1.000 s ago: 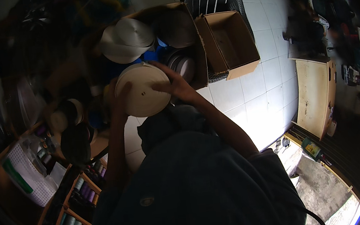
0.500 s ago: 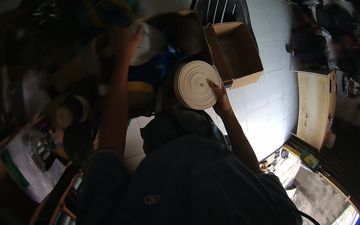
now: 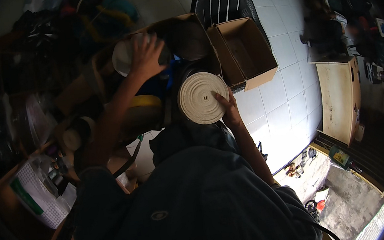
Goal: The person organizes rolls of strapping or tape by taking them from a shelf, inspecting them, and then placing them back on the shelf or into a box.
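A coiled roll of cream webbing (image 3: 201, 100) faces up in my right hand (image 3: 230, 109), gripped at its right side with the thumb over the flat face. My left hand (image 3: 147, 58) is raised over a large cardboard box (image 3: 207, 41), its fingers spread and slightly blurred. Under and beside that hand lies a whitish roll (image 3: 122, 57) in the box. A dark roll (image 3: 188, 41), something blue (image 3: 172, 68) and a yellow-edged dark roll (image 3: 144, 102) also sit in the box. Its shadowed depth hides the rest.
A second open cardboard box (image 3: 246, 51) stands right of the first, before a black plastic chair (image 3: 225, 0). A pale wooden cabinet (image 3: 338, 99) is at the right. A white perforated basket (image 3: 42, 191) and a shelf with small items are at the left.
My left hand has gone from the whitish roll's left side to above it, with fingers now spread. The whitish roll sits further left. The webbing roll stays in my right hand.
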Available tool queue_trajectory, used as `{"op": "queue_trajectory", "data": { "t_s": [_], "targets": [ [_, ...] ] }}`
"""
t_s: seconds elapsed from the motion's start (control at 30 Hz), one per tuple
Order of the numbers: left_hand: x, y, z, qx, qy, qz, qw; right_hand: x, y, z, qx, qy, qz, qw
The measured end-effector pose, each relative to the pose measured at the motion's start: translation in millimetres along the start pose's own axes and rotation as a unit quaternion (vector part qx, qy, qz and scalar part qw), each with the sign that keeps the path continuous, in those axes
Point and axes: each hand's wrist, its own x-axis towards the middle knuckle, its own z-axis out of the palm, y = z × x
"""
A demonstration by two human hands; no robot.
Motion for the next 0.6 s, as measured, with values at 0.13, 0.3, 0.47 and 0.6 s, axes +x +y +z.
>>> {"op": "queue_trajectory", "data": {
  "t_s": [0.13, 0.3, 0.47, 0.6],
  "targets": [
    [-17, -14, 37, 0.159, -0.07, 0.158, 0.972, 2, 0, 2, -0.016, -0.012, 0.001, 1.0],
    [-17, -14, 45, 0.2, -0.012, 0.151, 0.968, 1, 6, -3, -0.045, -0.017, -0.015, 0.999],
    [-1, 0, 70, 0.279, 0.008, 0.111, 0.954, 1, 11, -2, -0.06, -0.004, -0.021, 0.998],
    [1, -4, 84, 0.23, 0.042, 0.145, 0.961, 1, 13, -5, -0.039, -0.009, -0.035, 0.999]
  ]
}}
